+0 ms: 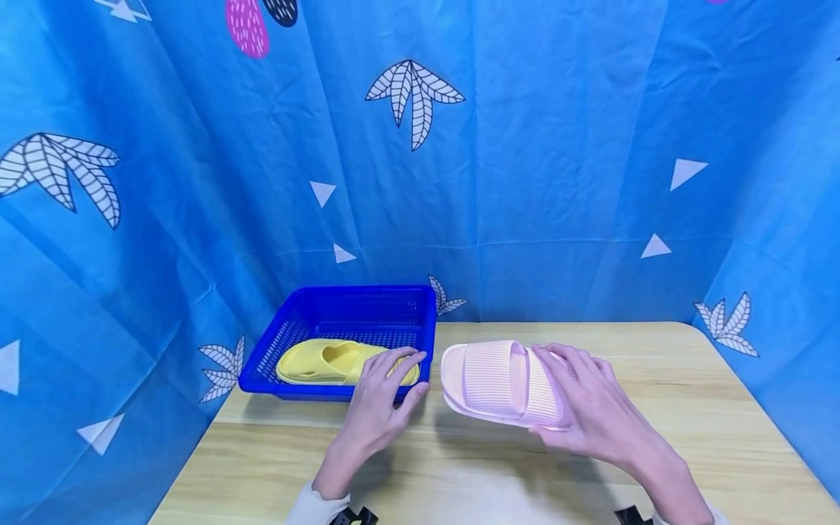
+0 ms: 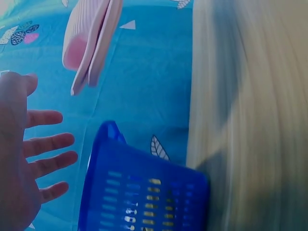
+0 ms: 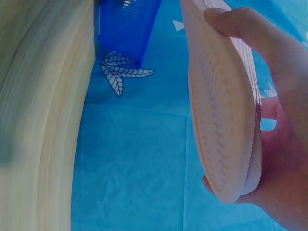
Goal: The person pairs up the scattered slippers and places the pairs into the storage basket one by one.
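Observation:
In the head view, my right hand [image 1: 590,412] grips a pair of pink ribbed slippers [image 1: 488,379], stacked together and raised above the table. The right wrist view shows the patterned sole of the outer pink slipper [image 3: 216,106], with my right thumb along its side and the other fingers partly hidden. My left hand [image 1: 380,401] hovers by the front right corner of a blue plastic basket [image 1: 364,289], fingers spread and nothing held. Inside the basket lies yellow footwear [image 1: 305,357], partly covered from view by that hand. In the left wrist view, the left hand [image 2: 19,154] is apart from the slippers.
A light wooden table [image 1: 676,394] carries the basket at its back left. Blue printed curtain [image 1: 545,182] hangs behind the table and along both sides. Perforated walls of the basket [image 2: 139,192] show in the left wrist view.

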{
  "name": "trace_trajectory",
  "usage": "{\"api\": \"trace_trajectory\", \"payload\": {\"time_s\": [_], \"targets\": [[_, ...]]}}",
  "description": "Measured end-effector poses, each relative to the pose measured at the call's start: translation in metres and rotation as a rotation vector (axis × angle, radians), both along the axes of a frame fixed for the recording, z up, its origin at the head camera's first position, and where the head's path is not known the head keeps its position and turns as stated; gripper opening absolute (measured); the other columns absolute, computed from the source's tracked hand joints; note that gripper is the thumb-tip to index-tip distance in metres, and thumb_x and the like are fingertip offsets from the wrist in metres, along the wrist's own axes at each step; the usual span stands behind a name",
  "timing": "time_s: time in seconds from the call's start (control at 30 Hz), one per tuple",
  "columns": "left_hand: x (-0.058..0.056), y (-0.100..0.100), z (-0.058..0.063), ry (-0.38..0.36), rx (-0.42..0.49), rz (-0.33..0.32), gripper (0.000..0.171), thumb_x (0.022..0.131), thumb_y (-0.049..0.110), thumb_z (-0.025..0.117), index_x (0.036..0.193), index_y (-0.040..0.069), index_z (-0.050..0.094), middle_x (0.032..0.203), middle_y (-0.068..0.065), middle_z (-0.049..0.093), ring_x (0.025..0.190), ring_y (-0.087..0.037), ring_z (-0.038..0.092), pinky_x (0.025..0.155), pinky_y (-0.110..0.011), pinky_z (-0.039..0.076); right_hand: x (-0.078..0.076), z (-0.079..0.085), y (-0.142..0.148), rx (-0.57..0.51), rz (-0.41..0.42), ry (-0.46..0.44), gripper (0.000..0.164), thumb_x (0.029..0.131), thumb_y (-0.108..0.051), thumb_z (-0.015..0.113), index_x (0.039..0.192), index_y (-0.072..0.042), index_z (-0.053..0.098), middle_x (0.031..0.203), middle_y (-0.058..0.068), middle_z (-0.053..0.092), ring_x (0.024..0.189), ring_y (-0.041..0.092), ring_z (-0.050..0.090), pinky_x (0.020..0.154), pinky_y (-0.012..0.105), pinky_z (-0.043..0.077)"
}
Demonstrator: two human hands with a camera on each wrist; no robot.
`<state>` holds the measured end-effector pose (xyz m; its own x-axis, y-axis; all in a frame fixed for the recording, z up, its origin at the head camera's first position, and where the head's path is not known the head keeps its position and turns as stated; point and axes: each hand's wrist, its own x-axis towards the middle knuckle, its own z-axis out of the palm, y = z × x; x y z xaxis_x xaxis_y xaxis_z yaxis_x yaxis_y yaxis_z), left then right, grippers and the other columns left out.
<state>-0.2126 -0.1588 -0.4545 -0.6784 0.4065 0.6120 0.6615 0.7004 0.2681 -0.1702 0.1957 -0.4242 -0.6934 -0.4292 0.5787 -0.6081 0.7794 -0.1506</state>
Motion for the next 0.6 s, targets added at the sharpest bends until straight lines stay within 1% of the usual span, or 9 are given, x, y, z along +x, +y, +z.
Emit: {"api": "trace_trajectory", "payload": {"time_s": [0.13, 0.3, 0.5, 0.6], "targets": [[-0.001, -0.007, -0.004, 0.018, -0.015, 0.027, 0.043, 0.104, 0.042, 0.054, 0.139, 0.019, 0.064, 0.139, -0.004, 0.061, 0.131, -0.025, 0.054, 0.111, -0.051, 0.036, 0.0, -0.001, 0.001, -0.001, -0.011, -0.005, 0.112, 0.059, -0.056, 0.092, 0.15, -0.007, 0.049, 0.137, 0.011, 0.054, 0.121, 0.03, 0.053, 0.095, 0.052, 0.039], [-0.001, -0.017, -0.007, 0.06, -0.027, 0.06, 0.041, 0.103, 0.04, 0.057, 0.136, 0.018, 0.066, 0.136, -0.006, 0.063, 0.128, -0.027, 0.056, 0.107, -0.053, 0.038, 0.0, -0.002, 0.002, -0.001, -0.014, -0.004, 0.111, 0.06, -0.056, 0.091, 0.15, -0.007, 0.049, 0.137, 0.011, 0.054, 0.121, 0.03, 0.053, 0.094, 0.052, 0.04], [-0.002, -0.028, -0.014, 0.09, -0.032, 0.078, 0.04, 0.102, 0.037, 0.058, 0.133, 0.015, 0.068, 0.132, -0.008, 0.065, 0.125, -0.029, 0.057, 0.105, -0.054, 0.038, 0.0, -0.002, 0.002, 0.004, -0.007, -0.006, 0.111, 0.06, -0.055, 0.091, 0.15, -0.006, 0.049, 0.136, 0.012, 0.055, 0.12, 0.03, 0.054, 0.094, 0.051, 0.04], [-0.003, -0.034, -0.019, 0.098, -0.035, 0.095, 0.039, 0.102, 0.037, 0.058, 0.132, 0.015, 0.068, 0.132, -0.007, 0.064, 0.124, -0.029, 0.057, 0.106, -0.054, 0.038, -0.001, -0.002, 0.003, 0.012, -0.01, -0.003, 0.111, 0.06, -0.056, 0.091, 0.15, -0.006, 0.048, 0.137, 0.012, 0.054, 0.12, 0.03, 0.053, 0.092, 0.051, 0.04]]}}
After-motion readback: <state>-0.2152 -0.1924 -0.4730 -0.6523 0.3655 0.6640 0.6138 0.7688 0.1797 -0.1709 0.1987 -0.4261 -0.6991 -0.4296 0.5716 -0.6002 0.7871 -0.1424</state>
